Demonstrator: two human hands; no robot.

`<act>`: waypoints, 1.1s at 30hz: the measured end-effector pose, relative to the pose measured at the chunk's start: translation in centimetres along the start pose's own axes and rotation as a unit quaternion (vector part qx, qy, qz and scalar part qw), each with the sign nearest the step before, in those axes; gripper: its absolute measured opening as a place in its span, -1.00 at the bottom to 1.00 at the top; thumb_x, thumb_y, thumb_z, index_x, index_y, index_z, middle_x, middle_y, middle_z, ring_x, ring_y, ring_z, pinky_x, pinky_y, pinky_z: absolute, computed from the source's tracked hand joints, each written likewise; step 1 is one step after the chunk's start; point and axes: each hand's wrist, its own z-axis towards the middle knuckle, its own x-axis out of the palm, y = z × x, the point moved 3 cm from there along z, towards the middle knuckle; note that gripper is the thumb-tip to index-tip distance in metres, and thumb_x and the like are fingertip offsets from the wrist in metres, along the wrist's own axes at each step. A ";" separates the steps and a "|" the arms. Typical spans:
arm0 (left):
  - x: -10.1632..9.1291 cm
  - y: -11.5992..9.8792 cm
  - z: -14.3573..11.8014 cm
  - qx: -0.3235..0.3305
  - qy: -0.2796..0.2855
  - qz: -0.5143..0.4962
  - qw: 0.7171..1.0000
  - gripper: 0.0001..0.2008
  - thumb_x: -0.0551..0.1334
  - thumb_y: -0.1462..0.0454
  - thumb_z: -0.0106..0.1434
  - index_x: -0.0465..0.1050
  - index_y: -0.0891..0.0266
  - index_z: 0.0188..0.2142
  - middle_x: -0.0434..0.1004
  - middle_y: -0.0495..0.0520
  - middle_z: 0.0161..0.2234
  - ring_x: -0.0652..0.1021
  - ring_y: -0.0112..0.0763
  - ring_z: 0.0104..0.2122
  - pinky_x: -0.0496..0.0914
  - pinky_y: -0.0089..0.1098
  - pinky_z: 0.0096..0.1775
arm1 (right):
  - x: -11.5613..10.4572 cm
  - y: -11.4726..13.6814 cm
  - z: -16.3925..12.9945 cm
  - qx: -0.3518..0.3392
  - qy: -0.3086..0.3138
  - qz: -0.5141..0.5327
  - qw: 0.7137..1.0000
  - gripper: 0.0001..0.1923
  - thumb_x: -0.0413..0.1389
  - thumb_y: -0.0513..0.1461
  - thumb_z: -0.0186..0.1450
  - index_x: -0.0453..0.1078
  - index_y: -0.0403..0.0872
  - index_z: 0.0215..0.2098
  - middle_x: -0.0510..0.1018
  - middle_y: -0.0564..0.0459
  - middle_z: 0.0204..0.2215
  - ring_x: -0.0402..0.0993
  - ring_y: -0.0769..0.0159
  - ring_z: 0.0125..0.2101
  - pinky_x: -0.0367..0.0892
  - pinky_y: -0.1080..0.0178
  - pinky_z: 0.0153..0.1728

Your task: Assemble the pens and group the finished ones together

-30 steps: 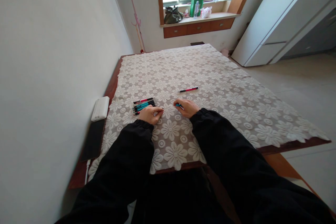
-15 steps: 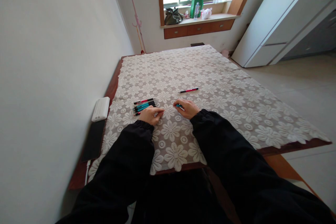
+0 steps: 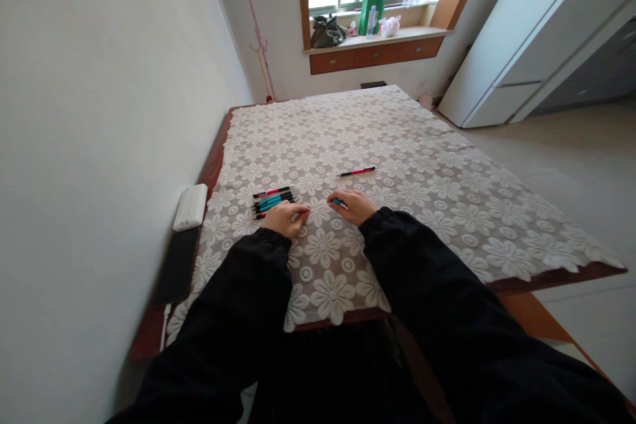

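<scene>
Left hand (image 3: 287, 217): just left of frame centre, thumb and fingertips pinched together; cannot tell what, if anything, lies between them.
Right hand (image 3: 354, 205): right of centre, fingers curled around a small blue piece (image 3: 338, 201).
Pen group (image 3: 272, 201): left of centre, beside the left hand.
Lone red-and-black pen (image 3: 358, 171): centre, above the right hand, on the floral tablecloth (image 3: 332, 295).

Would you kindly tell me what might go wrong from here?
The left hand is very close to the grouped pens and might nudge them. The blue item in the right hand is mostly hidden, so a slip might go unnoticed. The lone red-and-black pen might roll if bumped.
</scene>
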 end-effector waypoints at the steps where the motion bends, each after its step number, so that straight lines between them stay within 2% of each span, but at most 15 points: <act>1: 0.0 0.0 0.0 -0.003 0.000 0.000 1.000 -0.77 0.24 0.17 0.29 0.67 0.08 -0.16 0.68 0.05 -0.30 0.56 -0.29 -0.29 0.40 -0.37 -0.24 | 0.0 0.0 0.0 0.001 -0.002 0.000 1.000 -0.84 0.08 -0.20 0.39 0.49 -0.03 -0.15 0.62 0.00 -0.22 0.53 0.24 -0.23 0.33 0.27 -0.18; 13: -0.1 -0.1 0.0 -0.018 -0.004 -0.006 1.000 -0.78 0.26 0.17 0.28 0.67 0.08 -0.15 0.65 0.06 -0.33 0.56 -0.30 -0.32 0.40 -0.37 -0.24 | -0.5 0.2 0.0 0.011 -0.007 0.025 1.000 -0.80 0.08 -0.20 0.37 0.50 -0.02 -0.10 0.62 0.02 -0.18 0.53 0.26 -0.25 0.34 0.29 -0.25; 18: -0.2 -0.2 0.0 -0.020 -0.003 -0.006 1.000 -0.77 0.26 0.17 0.28 0.67 0.08 -0.15 0.67 0.06 -0.32 0.56 -0.30 -0.32 0.40 -0.36 -0.26 | -0.7 -0.1 0.0 0.025 -0.015 -0.011 1.000 -0.79 0.11 -0.22 0.34 0.48 -0.02 -0.08 0.60 0.03 -0.17 0.51 0.26 -0.25 0.30 0.29 -0.23; 21: -0.3 -0.3 0.0 -0.020 -0.009 -0.006 1.000 -0.77 0.26 0.16 0.28 0.67 0.08 -0.15 0.67 0.06 -0.32 0.56 -0.29 -0.31 0.40 -0.36 -0.26 | -0.4 -0.4 0.0 0.054 0.007 -0.054 0.997 -0.75 0.21 -0.17 0.29 0.47 -0.03 -0.07 0.58 0.05 -0.24 0.49 0.24 -0.28 0.27 0.28 -0.26; 24: -0.2 -0.3 -0.1 -0.004 -0.015 0.002 1.000 -0.77 0.25 0.16 0.29 0.67 0.08 -0.16 0.69 0.03 -0.27 0.56 -0.28 -0.27 0.42 -0.35 -0.23 | 0.1 -0.5 0.0 0.061 0.049 -0.084 0.993 -0.80 0.25 -0.14 0.28 0.49 -0.03 -0.15 0.55 0.05 -0.23 0.47 0.25 -0.30 0.24 0.29 -0.30; 27: -0.2 -0.4 -0.1 0.021 -0.023 0.020 0.999 -0.78 0.24 0.15 0.30 0.67 0.07 -0.17 0.70 0.01 -0.24 0.55 -0.25 -0.23 0.42 -0.33 -0.20 | 0.4 -0.4 0.1 0.047 0.070 -0.097 0.992 -0.91 0.18 -0.21 0.34 0.50 -0.03 -0.21 0.55 0.03 -0.20 0.47 0.25 -0.26 0.23 0.30 -0.28; 33: -0.2 -0.4 -0.2 0.041 -0.025 0.046 0.998 -0.78 0.25 0.14 0.31 0.68 0.05 -0.18 0.70 -0.02 -0.27 0.53 -0.25 -0.25 0.41 -0.31 -0.26 | -0.1 -0.4 0.1 0.073 0.037 -0.100 0.992 -0.91 0.14 -0.28 0.34 0.50 -0.04 -0.22 0.54 0.02 -0.19 0.46 0.24 -0.26 0.21 0.28 -0.29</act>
